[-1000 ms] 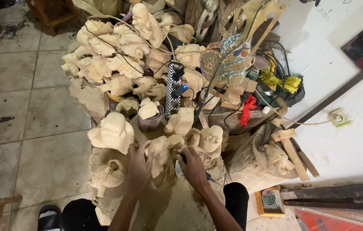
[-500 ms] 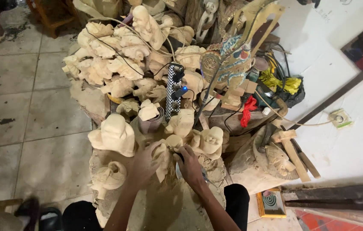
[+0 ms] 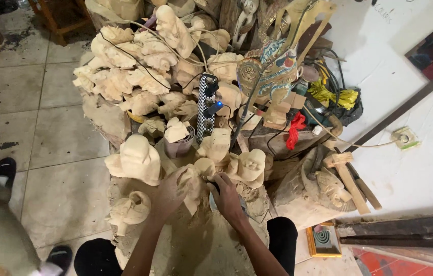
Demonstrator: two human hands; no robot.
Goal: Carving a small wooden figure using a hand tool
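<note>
I see the left hand wrapped around a pale wood carving, grip pinching it steady. Right hand closed on a small tool at it; carving looks rough, many unfinished figures left.

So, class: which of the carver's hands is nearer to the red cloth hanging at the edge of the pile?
Right. The right hand sits below and left of the red cloth; the left hand lies farther left, across the pale carving both hands grip.

Tiled floor under wooden carvings

Wooden carvings crowding all sides
</note>
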